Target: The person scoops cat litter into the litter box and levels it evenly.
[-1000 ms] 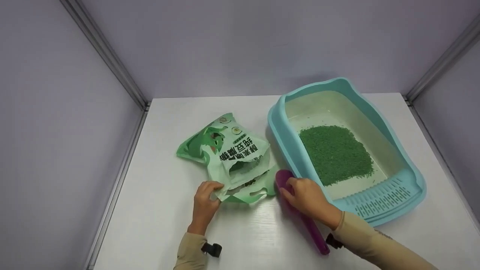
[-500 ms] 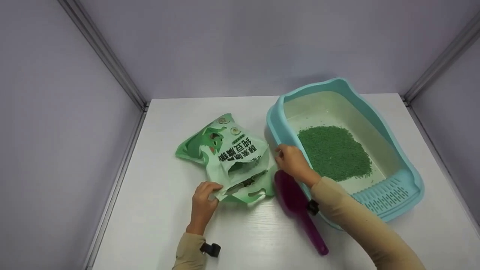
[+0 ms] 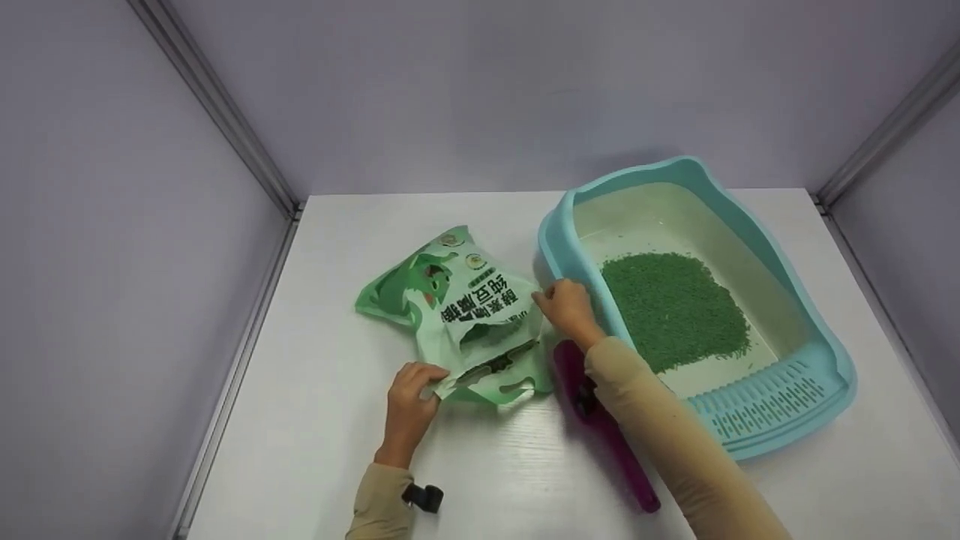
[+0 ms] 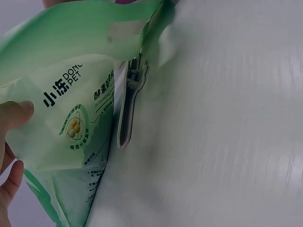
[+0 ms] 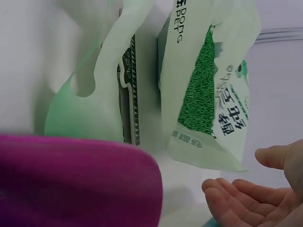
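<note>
A green and pale-mint bag of cat litter point(image 3: 431, 337) lies on the table, its torn mouth facing the person. Green pellets point(image 5: 199, 94) show inside it in the right wrist view. My left hand point(image 3: 411, 405) pinches the bag's near left corner, thumb on the printed side in the left wrist view. Beside the bag's right corner is my right hand point(image 3: 571, 309); the right wrist view shows its thumb and fingers apart, with a small gap to the bag. Under my right forearm lies a purple scoop point(image 3: 619, 459), partly hidden.
A blue litter box point(image 3: 559, 240) stands right of the bag, holding a patch of green pellets point(image 3: 675, 311). Its slotted step point(image 3: 772, 405) faces the near right. A dark patterned flat thing with a pale edge point(image 4: 127, 111) shows by the bag. Grey walls surround the white table point(image 3: 315, 315).
My right hand has let go of the scoop, leaving it on the table, and moved up and left to the bag's right corner. My left hand keeps its hold.
</note>
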The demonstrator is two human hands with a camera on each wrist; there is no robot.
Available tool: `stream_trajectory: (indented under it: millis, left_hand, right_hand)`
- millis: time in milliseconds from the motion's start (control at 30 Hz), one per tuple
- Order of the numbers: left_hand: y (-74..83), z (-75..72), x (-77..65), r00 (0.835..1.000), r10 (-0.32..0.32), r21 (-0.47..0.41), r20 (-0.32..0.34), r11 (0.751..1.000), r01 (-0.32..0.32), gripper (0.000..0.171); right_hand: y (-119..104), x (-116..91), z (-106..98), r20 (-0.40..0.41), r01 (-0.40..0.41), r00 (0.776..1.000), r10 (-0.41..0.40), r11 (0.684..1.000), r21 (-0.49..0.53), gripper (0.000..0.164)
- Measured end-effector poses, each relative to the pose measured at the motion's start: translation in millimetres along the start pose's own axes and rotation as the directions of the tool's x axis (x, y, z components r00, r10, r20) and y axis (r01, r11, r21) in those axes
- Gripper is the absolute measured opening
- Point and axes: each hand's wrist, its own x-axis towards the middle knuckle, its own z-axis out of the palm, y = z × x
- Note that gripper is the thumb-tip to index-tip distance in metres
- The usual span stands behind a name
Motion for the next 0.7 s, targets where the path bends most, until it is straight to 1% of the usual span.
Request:
stream_trajectory:
  millis: [67,167,300,500,700]
  left_hand:
    - [-0.2,-0.6,-0.3,1.000,0.007,0.005,-0.002,1.000,-0.007,0.036]
    - [-1.0,-1.4,-1.2,1.000,0.018,0.006,-0.009,1.000,-0.017,0.039]
    - [-3.7,-3.3,-3.0,1.000,0.018,0.009,-0.017,1.000,-0.017,0.041]
    - [-10.6,-10.5,-8.9,1.000,-0.015,-0.012,-0.007,1.000,0.015,0.040]
    - [-16.6,-20.4,-13.8,0.996,-0.082,-0.026,-0.020,0.996,0.082,0.040]
  right_hand:
    - [-0.7,2.4,3.5,-0.025,-0.015,1.000,0.015,1.000,0.008,0.042]
    - [-0.6,5.3,6.8,-0.091,-0.021,0.996,0.021,1.000,-0.003,0.039]
    - [-1.2,8.5,9.0,-0.152,-0.034,0.988,0.030,0.999,-0.022,0.042]
    - [-6.1,10.8,13.0,-0.198,-0.082,0.977,0.074,0.996,-0.033,0.039]
    - [-9.1,14.7,16.7,-0.258,-0.100,0.962,0.086,0.994,-0.043,0.032]
